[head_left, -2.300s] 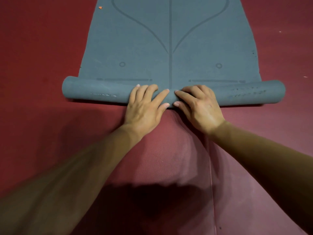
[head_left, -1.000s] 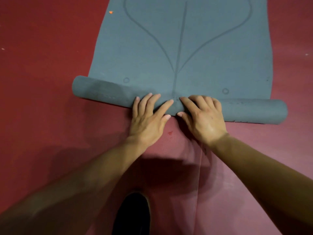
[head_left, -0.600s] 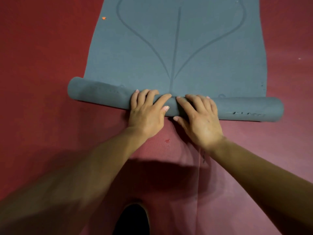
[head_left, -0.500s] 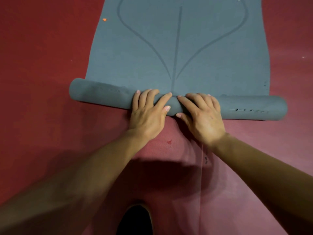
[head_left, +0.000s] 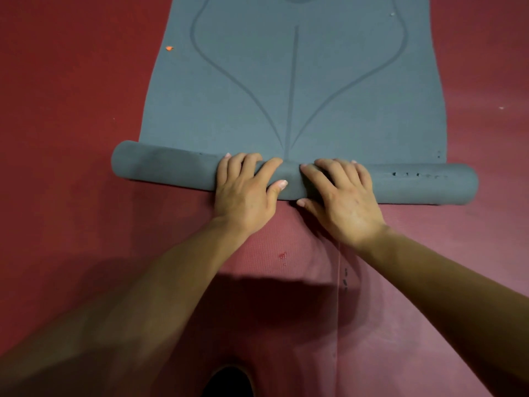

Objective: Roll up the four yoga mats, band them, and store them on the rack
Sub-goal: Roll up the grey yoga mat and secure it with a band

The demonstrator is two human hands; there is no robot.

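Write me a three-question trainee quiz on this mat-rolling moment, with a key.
1. True or false: the grey yoga mat is already fully rolled up.
2. Where do the left hand and right hand rest? A: one at each end of the roll. B: side by side near its middle. C: on the flat, unrolled part.
3. Fill in: the small speck on the red floor left of the mat is ____ in colour.

Key: 1 false; 2 B; 3 orange.
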